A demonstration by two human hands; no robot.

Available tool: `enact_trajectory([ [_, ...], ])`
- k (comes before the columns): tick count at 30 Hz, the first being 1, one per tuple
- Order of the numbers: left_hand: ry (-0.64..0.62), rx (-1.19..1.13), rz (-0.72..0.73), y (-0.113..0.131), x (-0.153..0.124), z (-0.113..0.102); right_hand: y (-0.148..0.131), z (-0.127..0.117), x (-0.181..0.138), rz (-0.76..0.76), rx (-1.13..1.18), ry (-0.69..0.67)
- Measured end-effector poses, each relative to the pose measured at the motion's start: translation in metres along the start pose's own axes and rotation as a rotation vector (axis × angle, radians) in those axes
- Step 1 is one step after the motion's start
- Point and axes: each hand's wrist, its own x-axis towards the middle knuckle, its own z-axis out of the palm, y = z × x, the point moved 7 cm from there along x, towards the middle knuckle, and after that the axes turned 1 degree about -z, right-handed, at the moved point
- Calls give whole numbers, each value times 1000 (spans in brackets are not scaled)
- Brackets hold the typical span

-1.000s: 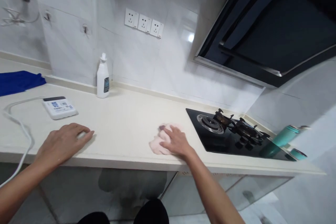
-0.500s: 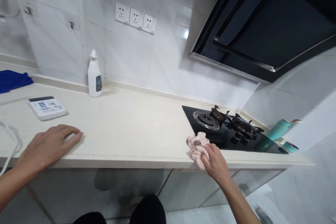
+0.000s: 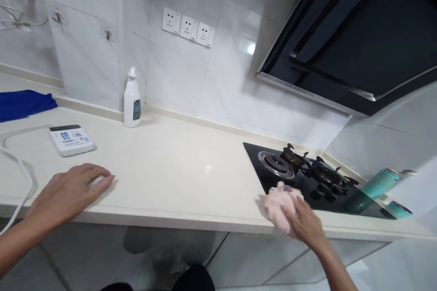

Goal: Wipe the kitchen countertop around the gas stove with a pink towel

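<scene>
My right hand (image 3: 306, 223) presses a crumpled pale pink cloth (image 3: 280, 204) against the cream countertop (image 3: 177, 168), at the front left corner of the black gas hob (image 3: 307, 182). Its fingers are curled over the cloth. Far to the left, my left hand (image 3: 70, 191) rests flat on the countertop near the front edge, fingers stretched out and holding nothing. A white device with a dark top strip (image 3: 71, 139) lies just beyond that hand.
A white squeeze bottle (image 3: 132, 99) stands by the tiled wall under three sockets (image 3: 187, 27). A blue cloth (image 3: 23, 102) lies far left, a white cable (image 3: 20, 168) loops near it. Teal flasks (image 3: 375, 185) lie right of the hob. A dark extractor hood (image 3: 358, 41) hangs above.
My right hand has slid the pink cloth rightward along the counter's front edge, from the middle to the hob's corner. My left hand has stayed put.
</scene>
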Motion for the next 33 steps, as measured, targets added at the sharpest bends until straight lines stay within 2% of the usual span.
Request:
enact_trajectory([
  [3, -19, -9, -7, 2, -1, -1, -22, 16, 17, -19, 46, -18],
  [7, -6, -22, -16, 3, -1, -3, -50, 16, 37, -74, 145, -44],
  [11, 21, -26, -6, -1, -2, 1, -100, 8, 29, -376, 221, -96],
  [13, 30, -25, 0, -4, -3, 4, -117, 10, 18, -485, 237, -145],
  [15, 45, -18, 4, -6, -4, 5, -119, 18, 15, -476, 223, -176],
  [18, 73, -12, -13, -9, -4, 5, -110, 34, 34, -401, 188, -148],
  [21, 94, -29, -48, -12, -2, 4, -110, 49, 76, -411, 181, -80],
  [25, 127, -76, -37, -15, -4, 3, -125, 68, 160, -393, 158, -72],
  [29, 197, -83, -2, -17, -13, 2, -137, 86, 250, -178, 37, -149],
  [33, 251, -96, 6, -18, -25, 3, -155, 95, 320, -41, 24, -135],
])
